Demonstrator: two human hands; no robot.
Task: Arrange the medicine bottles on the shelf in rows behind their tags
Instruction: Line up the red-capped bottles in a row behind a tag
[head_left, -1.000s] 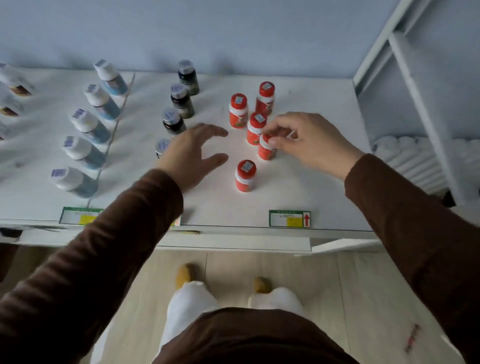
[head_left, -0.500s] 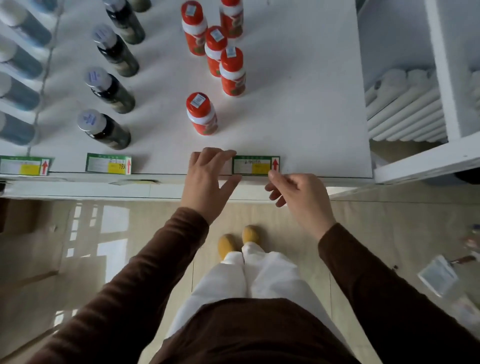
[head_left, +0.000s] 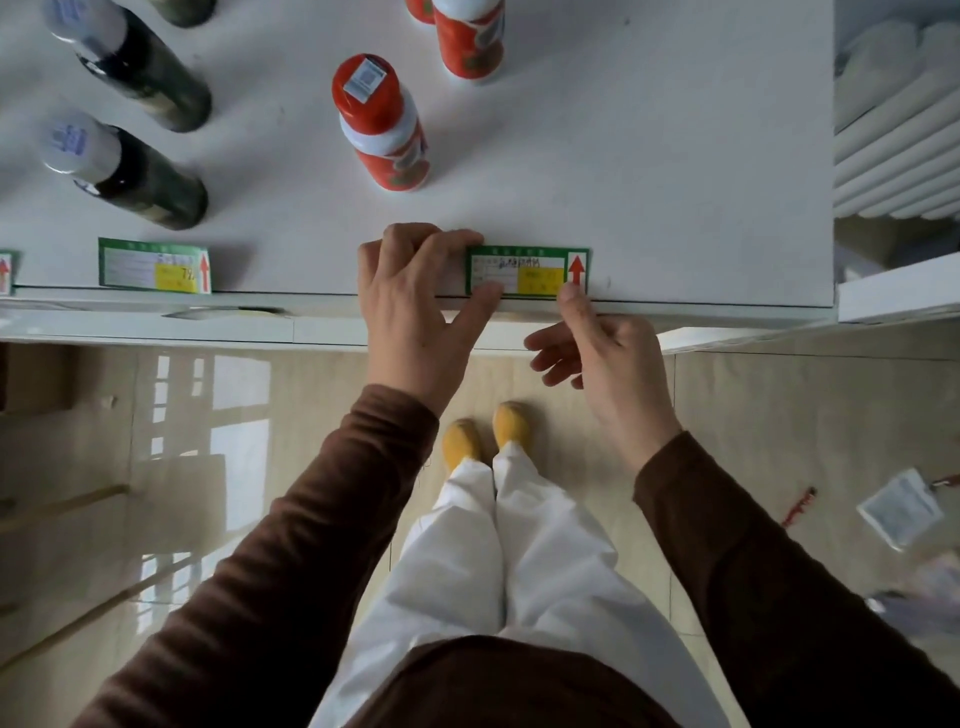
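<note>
- The red medicine bottles are what I am sorting: the nearest red-capped bottle (head_left: 382, 124) stands upright on the white shelf (head_left: 701, 182), straight back from the green price tag (head_left: 527, 271) but off to its left, so it is not yet squarely behind it.
- A second red bottle (head_left: 470, 39) stands further back, closer to the tag's own line; another red one is cut by the top edge of the view.
- My left hand (head_left: 415, 306) rests on the shelf's front edge, fingers curled over the tag's left end and the thumb pressing its lower border; it pins the tag and holds no bottle.
- My right hand (head_left: 608, 358) sits just below the edge, its thumb tip touching the tag's lower right corner by the red arrow, the other fingers loosely curled on nothing.
- The tag's long axis runs along the shelf edge and its arrow points back into the shelf, the line I judge the red row should follow.
- The left hand is the nearer one to the stray bottle, which lies just beyond its knuckles.
- To the left, two dark bottles with pale caps (head_left: 124, 171) stand in their own row behind another tag (head_left: 155, 266), well apart from the red ones.
- Bare shelf lies between hands and bottle, so I see nothing in the way.
</note>
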